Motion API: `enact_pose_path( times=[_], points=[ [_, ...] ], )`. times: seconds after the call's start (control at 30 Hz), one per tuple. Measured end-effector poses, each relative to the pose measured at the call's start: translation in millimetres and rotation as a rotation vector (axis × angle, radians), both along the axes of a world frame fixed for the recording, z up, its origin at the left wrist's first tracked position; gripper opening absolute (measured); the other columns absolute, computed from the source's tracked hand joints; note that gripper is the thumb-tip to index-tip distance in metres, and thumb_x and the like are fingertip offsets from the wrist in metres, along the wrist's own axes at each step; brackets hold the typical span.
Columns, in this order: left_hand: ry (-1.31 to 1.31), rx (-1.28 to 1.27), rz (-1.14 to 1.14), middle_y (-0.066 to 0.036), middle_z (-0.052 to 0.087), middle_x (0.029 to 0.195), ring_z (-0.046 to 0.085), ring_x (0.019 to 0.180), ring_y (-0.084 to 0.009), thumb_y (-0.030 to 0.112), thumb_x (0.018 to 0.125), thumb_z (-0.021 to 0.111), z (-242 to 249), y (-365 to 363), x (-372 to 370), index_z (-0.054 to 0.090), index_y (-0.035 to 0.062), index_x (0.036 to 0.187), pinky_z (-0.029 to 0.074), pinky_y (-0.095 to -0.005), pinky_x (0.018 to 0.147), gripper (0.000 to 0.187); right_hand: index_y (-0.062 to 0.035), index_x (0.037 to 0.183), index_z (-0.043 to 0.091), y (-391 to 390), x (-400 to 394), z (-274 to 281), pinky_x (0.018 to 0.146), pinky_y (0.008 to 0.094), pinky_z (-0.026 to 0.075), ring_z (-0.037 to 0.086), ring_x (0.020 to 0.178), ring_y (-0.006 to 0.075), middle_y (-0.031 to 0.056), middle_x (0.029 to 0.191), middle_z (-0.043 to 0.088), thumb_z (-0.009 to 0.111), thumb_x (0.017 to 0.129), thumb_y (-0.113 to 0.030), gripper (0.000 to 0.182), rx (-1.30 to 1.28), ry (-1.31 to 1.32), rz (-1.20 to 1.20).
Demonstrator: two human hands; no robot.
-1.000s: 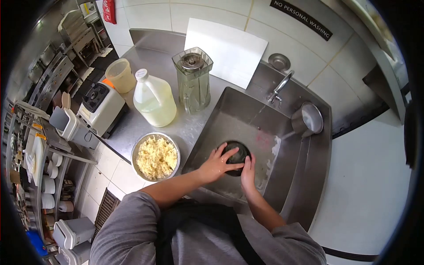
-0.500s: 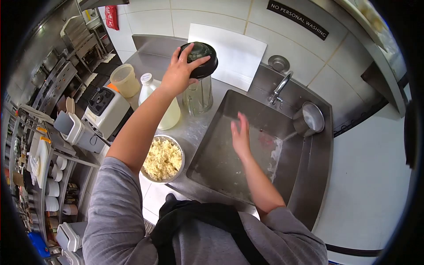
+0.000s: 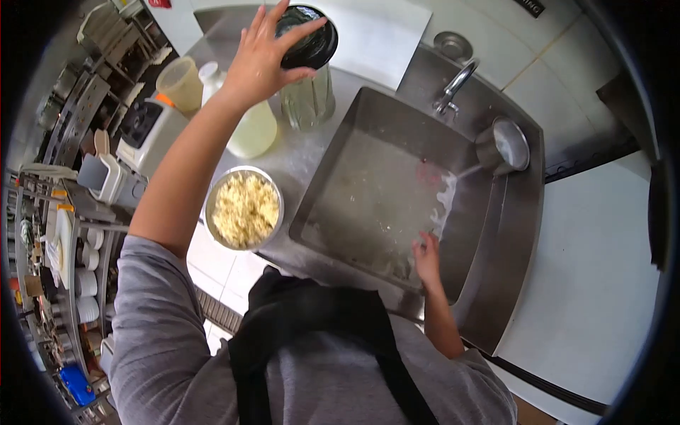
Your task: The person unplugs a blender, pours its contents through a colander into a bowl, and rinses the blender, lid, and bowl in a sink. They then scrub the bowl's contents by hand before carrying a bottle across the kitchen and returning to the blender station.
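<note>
A clear blender jar [image 3: 309, 99] with a black base stands upside down on the steel counter, left of the sink [image 3: 382, 191]. My left hand [image 3: 261, 62] grips that black base from above, its fingers spread over the top and the thumb along the near side. Over the near right part of the sink hovers my right hand [image 3: 427, 261], holding nothing, with its fingers apart and slightly bent. Close to my left forearm are a jug of pale yellow liquid [image 3: 253, 131] and a steel bowl [image 3: 279, 212] full of pale, crumbly food [image 3: 245, 211].
A faucet [image 3: 457, 86] rises behind the sink. In its right corner sits a steel pot [image 3: 504, 145]. A white board [image 3: 386, 35] leans on the wall. Further left are a plastic tub [image 3: 180, 83] and a blender motor base [image 3: 145, 127]. Shelves with stacked dishes [image 3: 86, 283] line the left.
My right hand has drawn back from mid-sink toward its near right edge. My left hand stays on the jar's base. The view has tilted downward.
</note>
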State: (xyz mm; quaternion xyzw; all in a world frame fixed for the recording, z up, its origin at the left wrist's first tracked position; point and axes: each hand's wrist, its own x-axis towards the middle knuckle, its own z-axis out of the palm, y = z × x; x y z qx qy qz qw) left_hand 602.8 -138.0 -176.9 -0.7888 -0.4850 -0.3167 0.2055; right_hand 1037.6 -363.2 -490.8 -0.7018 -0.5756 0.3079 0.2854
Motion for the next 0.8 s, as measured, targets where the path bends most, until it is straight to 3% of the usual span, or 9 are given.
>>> enact_pose_path(
  times=[0.07, 0.1, 0.13, 0.2, 0.23, 0.4, 0.47, 0.63, 0.8],
  points=[
    [0.217, -0.389, 0.168, -0.013, 0.010, 0.156, 0.013, 0.140, -0.0457, 0.041, 0.068, 0.081, 27.1, -18.7, 15.1, 0.029, 0.0312, 0.145, 0.026, -0.0611, 0.108, 0.093, -0.0051, 0.126, 0.051, 18.4, -13.8, 32.7, 0.091, 0.0357, 0.046, 0.052, 0.111, 0.0291, 0.0185, 0.135, 0.043, 0.059, 0.092, -0.021, 0.038, 0.024, 0.120, -0.006],
    [0.282, -0.449, 0.197, -0.017, 0.015, 0.153, 0.017, 0.139, -0.0468, 0.038, 0.068, 0.081, 26.6, -15.9, 16.1, 0.035, 0.0313, 0.143, 0.030, -0.0583, 0.108, 0.088, -0.0059, 0.125, 0.051, 30.9, -29.6, 60.0, 0.087, 0.0333, 0.047, 0.056, 0.105, 0.0254, 0.0162, 0.134, 0.044, 0.059, 0.092, -0.020, 0.037, -0.019, 0.210, -0.029],
    [0.281, -0.445, 0.203, -0.017, 0.015, 0.153, 0.017, 0.139, -0.0468, 0.038, 0.068, 0.081, 16.0, -5.9, 9.4, 0.035, 0.0313, 0.143, 0.030, -0.0583, 0.108, 0.088, -0.0059, 0.125, 0.051, 41.2, -43.1, 71.3, 0.087, 0.0333, 0.047, 0.056, 0.105, 0.0254, 0.0162, 0.134, 0.044, 0.059, 0.092, -0.020, 0.037, -0.015, 0.211, -0.022],
    [0.119, -0.181, 0.097, -0.006, 0.030, 0.148, 0.034, 0.132, -0.0409, 0.023, 0.064, 0.083, -16.3, 19.7, -1.3, 0.048, 0.0410, 0.130, 0.038, -0.0537, 0.104, 0.077, -0.0066, 0.125, 0.051, 59.1, -69.6, 87.9, 0.082, 0.0310, 0.049, 0.058, 0.097, 0.0196, 0.0135, 0.133, 0.044, 0.060, 0.092, -0.020, 0.037, -0.125, 0.267, 0.048],
    [0.113, -0.171, 0.114, 0.000, 0.030, 0.148, 0.034, 0.131, -0.0371, 0.024, 0.067, 0.080, -16.6, 21.3, -0.7, 0.047, 0.0438, 0.129, 0.042, -0.0548, 0.098, 0.073, -0.0066, 0.125, 0.051, 62.4, -82.5, 95.2, 0.082, 0.0310, 0.049, 0.058, 0.097, 0.0196, 0.0135, 0.133, 0.044, 0.060, 0.092, -0.020, 0.037, -0.108, 0.268, 0.048],
    [0.073, -0.161, 0.120, -0.005, 0.036, 0.144, 0.039, 0.126, -0.0387, 0.028, 0.061, 0.079, 1.2, 24.7, -4.1, 0.049, 0.0389, 0.128, 0.042, -0.0498, 0.101, 0.074, -0.0057, 0.125, 0.052, 63.4, -124.7, 93.3, 0.083, 0.0321, 0.049, 0.059, 0.096, 0.0204, 0.0155, 0.134, 0.043, 0.061, 0.091, -0.021, 0.038, -0.014, 0.315, 0.271],
    [-0.116, -0.187, 0.110, -0.006, 0.038, 0.142, 0.043, 0.123, -0.0408, 0.030, 0.063, 0.078, 18.0, 30.6, -6.5, 0.049, 0.0382, 0.129, 0.043, -0.0481, 0.101, 0.072, -0.0056, 0.125, 0.052, 56.2, -123.1, 72.7, 0.083, 0.0329, 0.050, 0.060, 0.096, 0.0216, 0.0167, 0.134, 0.043, 0.061, 0.091, -0.022, 0.038, -0.007, 0.302, 0.301],
    [0.086, -0.398, 0.136, -0.021, 0.032, 0.147, 0.042, 0.124, -0.0479, 0.045, 0.070, 0.072, 23.5, 68.3, -11.4, 0.043, 0.0413, 0.136, 0.040, -0.0510, 0.103, 0.073, -0.0051, 0.124, 0.051, 33.8, -108.4, 46.0, 0.086, 0.0351, 0.050, 0.061, 0.099, 0.0251, 0.0189, 0.134, 0.042, 0.062, 0.090, -0.022, 0.039, -0.108, 0.259, 0.316],
    [0.087, -0.347, 0.151, -0.021, 0.041, 0.141, 0.044, 0.124, -0.0477, 0.043, 0.071, 0.075, 18.3, 75.9, -8.8, 0.044, 0.0391, 0.136, 0.041, -0.0490, 0.102, 0.072, -0.0054, 0.124, 0.051, 21.0, -89.9, 22.4, 0.088, 0.0357, 0.050, 0.059, 0.103, 0.0287, 0.0195, 0.135, 0.040, 0.062, 0.089, -0.022, 0.040, -0.143, 0.166, 0.339]
  ],
)
